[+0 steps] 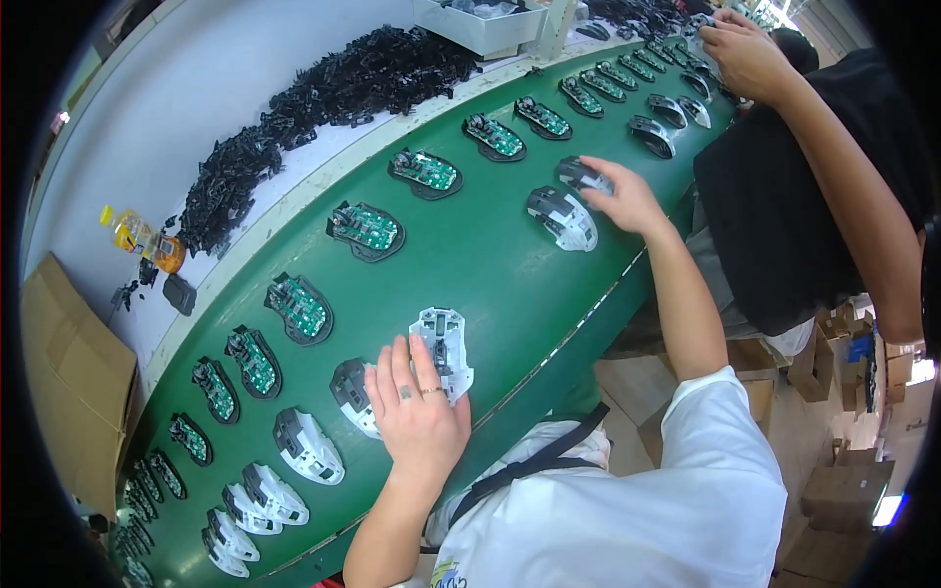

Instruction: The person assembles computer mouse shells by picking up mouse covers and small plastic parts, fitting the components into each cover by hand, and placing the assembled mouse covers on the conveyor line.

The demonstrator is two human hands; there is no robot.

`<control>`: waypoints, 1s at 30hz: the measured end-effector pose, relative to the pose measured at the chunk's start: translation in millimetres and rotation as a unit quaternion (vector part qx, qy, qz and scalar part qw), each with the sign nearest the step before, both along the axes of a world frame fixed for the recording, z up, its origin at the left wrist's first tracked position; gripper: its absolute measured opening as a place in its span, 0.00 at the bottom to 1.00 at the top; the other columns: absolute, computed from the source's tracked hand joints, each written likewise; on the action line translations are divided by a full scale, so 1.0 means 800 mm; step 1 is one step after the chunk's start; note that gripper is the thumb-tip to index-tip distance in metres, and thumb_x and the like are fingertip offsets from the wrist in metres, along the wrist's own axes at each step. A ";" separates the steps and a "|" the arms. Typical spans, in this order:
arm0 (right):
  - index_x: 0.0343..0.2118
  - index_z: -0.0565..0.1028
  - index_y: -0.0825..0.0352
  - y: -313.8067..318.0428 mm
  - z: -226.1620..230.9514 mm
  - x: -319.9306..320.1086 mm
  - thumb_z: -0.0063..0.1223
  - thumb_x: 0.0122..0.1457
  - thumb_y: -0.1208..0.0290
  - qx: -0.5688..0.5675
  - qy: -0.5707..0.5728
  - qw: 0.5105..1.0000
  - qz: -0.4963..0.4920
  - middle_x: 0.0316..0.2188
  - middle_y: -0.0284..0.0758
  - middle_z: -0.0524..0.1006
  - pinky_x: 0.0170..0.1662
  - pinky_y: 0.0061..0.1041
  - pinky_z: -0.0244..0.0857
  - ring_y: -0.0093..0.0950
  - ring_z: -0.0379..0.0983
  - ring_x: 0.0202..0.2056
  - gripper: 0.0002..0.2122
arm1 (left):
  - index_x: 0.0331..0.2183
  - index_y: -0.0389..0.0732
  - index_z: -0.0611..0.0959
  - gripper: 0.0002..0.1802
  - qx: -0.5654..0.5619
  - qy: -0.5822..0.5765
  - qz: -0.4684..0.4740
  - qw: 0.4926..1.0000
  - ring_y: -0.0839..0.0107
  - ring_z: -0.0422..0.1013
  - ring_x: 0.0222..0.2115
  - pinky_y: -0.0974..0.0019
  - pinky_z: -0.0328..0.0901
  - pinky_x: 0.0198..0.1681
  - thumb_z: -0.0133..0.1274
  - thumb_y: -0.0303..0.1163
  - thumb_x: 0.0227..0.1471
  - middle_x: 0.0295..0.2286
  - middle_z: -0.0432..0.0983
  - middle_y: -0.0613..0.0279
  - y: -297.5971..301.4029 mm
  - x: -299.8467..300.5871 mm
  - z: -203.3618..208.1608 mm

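Note:
My left hand (423, 426) lies with fingers stretched over two computer mouse top shells. One is a white shell (453, 345) turned to show its inside, under the index finger. The other, a dark grey and white shell (351, 387), is partly covered by the outer fingers. Farther right, my right hand (627, 201) has its fingers and thumb closed around a grey mouse shell (580, 173), mostly hidden by the hand. Just left of it rests another grey and white shell (564, 218) on the green conveyor belt (470, 245).
A row of mouse bases with green circuit boards (365, 231) runs along the far side. More shells (309, 446) lie at lower left. Behind the belt are a heap of black parts (333, 83), a bottle (142, 238) and cardboard (74, 372). A co-worker's hand (745, 54) is at upper right.

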State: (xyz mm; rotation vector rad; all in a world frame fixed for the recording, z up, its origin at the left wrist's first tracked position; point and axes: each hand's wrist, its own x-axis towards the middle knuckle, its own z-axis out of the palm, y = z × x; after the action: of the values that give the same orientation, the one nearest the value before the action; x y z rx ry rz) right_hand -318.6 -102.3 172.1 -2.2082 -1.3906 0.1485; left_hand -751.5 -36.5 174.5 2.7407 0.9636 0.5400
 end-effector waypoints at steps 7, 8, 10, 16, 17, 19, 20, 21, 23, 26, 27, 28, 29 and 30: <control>0.64 0.64 0.70 0.021 0.037 -0.113 0.35 0.71 0.61 0.253 0.711 0.653 0.062 0.53 0.54 0.75 0.50 0.34 0.76 0.41 0.78 0.49 0.24 | 0.57 0.33 0.73 0.39 0.019 -0.170 -0.022 0.985 0.41 0.67 0.54 0.41 0.60 0.58 0.65 0.33 0.43 0.54 0.69 0.38 0.010 -0.022 0.023; 0.64 0.64 0.71 0.019 0.036 -0.148 0.32 0.71 0.60 0.223 0.768 0.588 0.122 0.54 0.56 0.74 0.46 0.36 0.78 0.44 0.79 0.47 0.25 | 0.55 0.32 0.75 0.35 -0.026 -0.241 -0.054 0.969 0.42 0.69 0.52 0.45 0.63 0.56 0.63 0.30 0.43 0.52 0.72 0.40 0.014 -0.028 0.022; 0.64 0.63 0.73 0.016 0.035 -0.212 0.31 0.71 0.58 0.158 0.837 0.501 0.152 0.54 0.59 0.73 0.40 0.37 0.81 0.49 0.80 0.43 0.26 | 0.49 0.32 0.80 0.26 -0.116 -0.350 -0.079 0.926 0.47 0.75 0.46 0.55 0.69 0.51 0.59 0.24 0.44 0.46 0.77 0.42 0.021 -0.029 0.024; 0.66 0.59 0.71 0.018 0.024 -0.339 0.27 0.72 0.60 -0.009 0.916 0.334 0.221 0.54 0.50 0.75 0.41 0.45 0.79 0.49 0.80 0.45 0.26 | 0.66 0.32 0.60 0.50 -0.575 -0.515 -0.073 0.631 0.55 0.69 0.56 0.57 0.64 0.58 0.56 0.58 0.57 0.57 0.68 0.44 0.021 -0.029 0.031; 0.65 0.61 0.70 0.020 0.030 -0.358 0.29 0.72 0.61 -0.035 0.920 0.325 0.216 0.54 0.48 0.76 0.41 0.42 0.79 0.44 0.81 0.43 0.24 | 0.67 0.33 0.56 0.61 -0.595 -0.483 -0.046 0.641 0.54 0.69 0.57 0.55 0.65 0.59 0.48 0.75 0.52 0.59 0.67 0.42 0.021 -0.030 0.034; 0.65 0.63 0.69 0.021 0.034 -0.391 0.34 0.72 0.66 -0.025 0.892 0.448 0.050 0.52 0.43 0.77 0.39 0.35 0.77 0.32 0.81 0.39 0.22 | 0.67 0.34 0.58 0.61 -0.665 -0.493 -0.095 0.553 0.55 0.69 0.56 0.54 0.66 0.59 0.47 0.76 0.52 0.58 0.67 0.40 0.025 -0.038 0.028; 0.65 0.63 0.69 0.024 0.033 -0.394 0.34 0.72 0.66 -0.031 0.894 0.444 0.051 0.52 0.43 0.77 0.39 0.35 0.77 0.32 0.81 0.39 0.22 | 0.66 0.34 0.60 0.61 -0.675 -0.501 -0.088 0.535 0.54 0.70 0.55 0.53 0.69 0.57 0.45 0.78 0.51 0.57 0.68 0.38 0.028 -0.041 0.021; 0.60 0.68 0.70 0.027 0.032 -0.392 0.39 0.71 0.69 -0.006 0.797 0.586 0.145 0.48 0.40 0.79 0.36 0.31 0.75 0.27 0.80 0.35 0.18 | 0.66 0.34 0.60 0.61 -0.673 -0.503 -0.082 0.535 0.54 0.70 0.55 0.53 0.69 0.57 0.45 0.78 0.51 0.57 0.68 0.38 0.028 -0.047 0.021; 0.55 0.73 0.70 0.030 0.035 -0.382 0.44 0.69 0.73 0.019 0.668 0.707 0.233 0.45 0.38 0.80 0.33 0.26 0.72 0.22 0.78 0.32 0.15 | 0.64 0.35 0.63 0.57 -0.649 -0.518 -0.064 0.554 0.51 0.71 0.53 0.53 0.70 0.55 0.40 0.76 0.53 0.48 0.74 0.46 0.027 -0.053 0.019; 0.33 0.79 0.69 0.038 0.065 -0.372 0.58 0.59 0.82 0.108 0.360 0.902 0.214 0.27 0.34 0.78 0.25 0.19 0.65 0.18 0.72 0.23 0.02 | 0.63 0.35 0.64 0.58 -0.658 -0.538 -0.056 0.524 0.53 0.73 0.51 0.51 0.71 0.53 0.46 0.77 0.51 0.51 0.73 0.45 0.028 -0.062 0.014; 0.33 0.80 0.68 0.042 0.079 -0.366 0.59 0.56 0.83 0.156 0.252 0.924 0.243 0.25 0.33 0.76 0.25 0.20 0.66 0.20 0.73 0.23 0.04 | 0.63 0.35 0.64 0.58 -0.668 -0.543 -0.062 0.505 0.53 0.73 0.51 0.51 0.71 0.53 0.46 0.77 0.51 0.49 0.74 0.46 0.027 -0.067 0.012; 0.31 0.80 0.67 0.048 0.091 -0.366 0.61 0.55 0.81 0.178 0.197 0.922 0.282 0.25 0.32 0.75 0.25 0.21 0.67 0.22 0.75 0.25 0.03 | 0.63 0.35 0.63 0.58 -0.677 -0.545 -0.058 0.491 0.54 0.71 0.53 0.51 0.70 0.54 0.45 0.78 0.51 0.49 0.73 0.48 0.026 -0.069 0.015; 0.29 0.80 0.66 0.051 0.099 -0.370 0.63 0.53 0.80 0.199 0.139 0.918 0.314 0.25 0.31 0.74 0.26 0.22 0.69 0.25 0.78 0.27 0.03 | 0.63 0.35 0.63 0.58 -0.682 -0.542 -0.058 0.488 0.54 0.71 0.53 0.51 0.70 0.54 0.45 0.78 0.51 0.49 0.73 0.48 0.026 -0.068 0.019; 0.29 0.80 0.66 0.055 0.098 -0.375 0.63 0.53 0.80 0.196 0.139 0.920 0.309 0.25 0.31 0.74 0.26 0.22 0.69 0.25 0.78 0.27 0.03 | 0.64 0.35 0.63 0.59 -0.676 -0.532 -0.031 0.510 0.55 0.71 0.53 0.52 0.68 0.55 0.44 0.78 0.51 0.50 0.73 0.49 0.025 -0.067 0.023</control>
State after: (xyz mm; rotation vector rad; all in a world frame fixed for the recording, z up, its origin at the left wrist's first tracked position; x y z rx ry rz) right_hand -618.6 -58.0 250.5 -1.3158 -1.7243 0.3554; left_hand -805.1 -16.5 192.6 0.6760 0.4435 0.7616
